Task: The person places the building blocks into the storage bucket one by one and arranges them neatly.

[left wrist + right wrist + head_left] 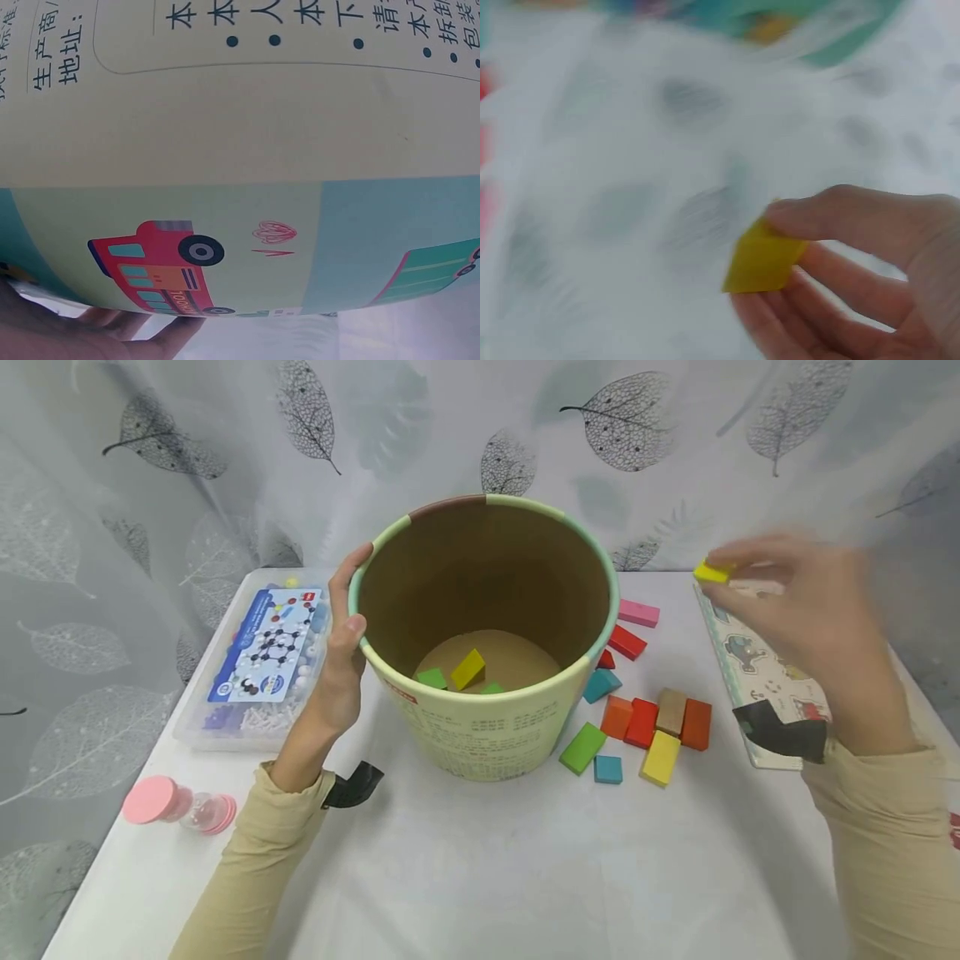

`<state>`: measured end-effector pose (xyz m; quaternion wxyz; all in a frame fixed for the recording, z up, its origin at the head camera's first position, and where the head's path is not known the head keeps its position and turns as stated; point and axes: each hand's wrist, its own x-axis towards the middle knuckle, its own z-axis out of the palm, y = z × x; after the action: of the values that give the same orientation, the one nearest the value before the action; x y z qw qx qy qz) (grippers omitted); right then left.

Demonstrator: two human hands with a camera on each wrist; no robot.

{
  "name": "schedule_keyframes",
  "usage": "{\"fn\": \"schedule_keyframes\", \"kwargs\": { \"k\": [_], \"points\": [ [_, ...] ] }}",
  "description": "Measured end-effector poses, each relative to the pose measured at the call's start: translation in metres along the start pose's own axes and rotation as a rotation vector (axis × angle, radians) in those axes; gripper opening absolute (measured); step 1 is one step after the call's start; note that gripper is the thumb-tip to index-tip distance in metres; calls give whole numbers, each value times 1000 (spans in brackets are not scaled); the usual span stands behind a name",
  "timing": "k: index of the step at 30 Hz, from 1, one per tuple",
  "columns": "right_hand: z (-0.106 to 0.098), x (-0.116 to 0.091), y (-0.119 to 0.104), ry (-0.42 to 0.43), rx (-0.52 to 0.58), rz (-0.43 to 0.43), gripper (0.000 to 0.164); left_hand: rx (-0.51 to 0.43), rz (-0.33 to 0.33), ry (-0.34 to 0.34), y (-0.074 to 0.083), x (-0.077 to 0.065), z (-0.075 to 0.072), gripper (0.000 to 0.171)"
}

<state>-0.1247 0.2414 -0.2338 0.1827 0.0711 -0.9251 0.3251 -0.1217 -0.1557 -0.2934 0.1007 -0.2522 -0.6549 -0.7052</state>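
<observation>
A large cream bucket (480, 735) with a pale green rim stands upright mid-table. My left hand (341, 664) holds its rim on the left side; in the left wrist view, fingers (112, 334) show beside the printed bucket wall (247, 142). At the bottom of the bucket lie a yellow block (468, 669) and green blocks (432, 678). My right hand (813, 610) is raised at the right, away from the bucket, pinching a small yellow block (712, 572) between thumb and fingers. The right wrist view shows that yellow block (765, 259) at the fingertips.
Loose coloured blocks lie right of the bucket, among them a green block (582, 748), a yellow block (661, 758) and a pink block (639, 613). A picture board (750, 672) lies under my right arm. At left are a clear plastic case (225, 727) and a pink hourglass (153, 799).
</observation>
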Motion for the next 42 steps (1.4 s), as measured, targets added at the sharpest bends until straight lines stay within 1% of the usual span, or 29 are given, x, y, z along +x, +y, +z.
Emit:
{"fn": "schedule_keyframes", "kwargs": {
  "k": [2, 3, 5, 7, 10, 12, 16, 18, 22, 26, 29, 33, 35, 37, 38, 40, 42],
  "points": [
    [-3, 6, -24, 65, 127, -120, 31, 5, 2, 1, 0, 0, -1, 79],
    [-3, 9, -35, 71, 182, -171, 32, 6, 2, 2, 0, 1, -1, 79],
    [1, 16, -56, 57, 241, -292, 33, 4, 3, 3, 0, 1, -1, 79],
    [7, 22, -73, 15, 282, -360, 34, 7, -1, 2, 0, 1, -1, 79],
    [18, 29, -90, -49, 340, -406, 33, 8, -4, -2, 0, 1, -1, 79],
    [26, 31, -96, -78, 392, -409, 33, 13, -5, -2, -1, 0, 0, 80],
    [36, 34, -102, -120, 475, -414, 33, 14, -4, 1, -1, -1, 1, 80],
    [39, 35, -103, -129, 495, -417, 33, 14, -4, -1, -1, -1, 1, 80],
    [40, 36, -102, -146, 514, -432, 32, 12, 1, -12, -1, 0, 2, 79],
    [37, 38, -99, -152, 537, -483, 32, 14, 1, -9, -1, 0, 1, 79],
    [29, 39, -95, -132, 503, -510, 33, 16, -3, 1, -1, 0, 0, 80],
    [16, 40, -85, -58, 423, -474, 33, 11, -3, 1, -1, -1, 0, 80],
    [12, 41, -75, -25, 440, -449, 32, 6, -4, -4, -1, 0, 0, 80],
    [12, 40, -61, -9, 459, -407, 31, 4, -3, -6, -1, 0, 1, 79],
    [15, 39, -51, -16, 461, -384, 31, 3, -4, -5, -1, 0, 1, 79],
    [23, 36, -31, -57, 462, -328, 31, 4, -7, -2, -1, 0, 1, 79],
    [36, 31, -7, -123, 414, -262, 33, 1, -7, -2, 0, 0, 1, 79]
  ]
}}
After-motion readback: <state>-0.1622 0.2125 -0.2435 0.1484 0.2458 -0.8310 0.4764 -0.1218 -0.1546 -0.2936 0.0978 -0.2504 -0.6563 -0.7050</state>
